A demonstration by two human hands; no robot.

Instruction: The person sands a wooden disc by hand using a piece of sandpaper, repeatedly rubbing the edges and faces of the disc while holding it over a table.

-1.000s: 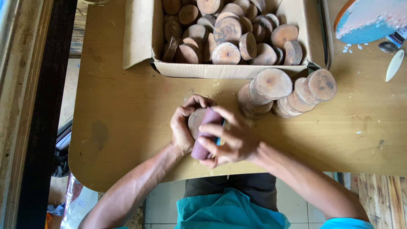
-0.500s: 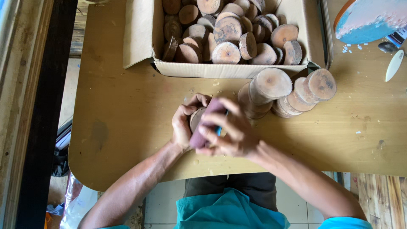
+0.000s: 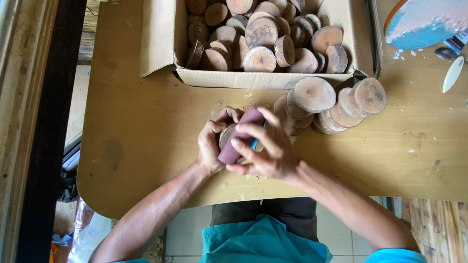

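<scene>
My left hand grips a small round wood slice just above the wooden table. My right hand holds a maroon sanding block with a bit of blue at its edge, pressed flat across the slice's face. Most of the slice is hidden under the block and my fingers. Both hands sit near the table's front edge, in front of the cardboard box.
An open cardboard box full of several wood slices stands at the back. Stacks of wood slices lean on the table right of my hands. A blue-topped round board and a pale knife-like blade lie at the far right.
The sanding block has shifted slightly up and to the right over the slice, and my right hand moved with it. The left hand stays put.
</scene>
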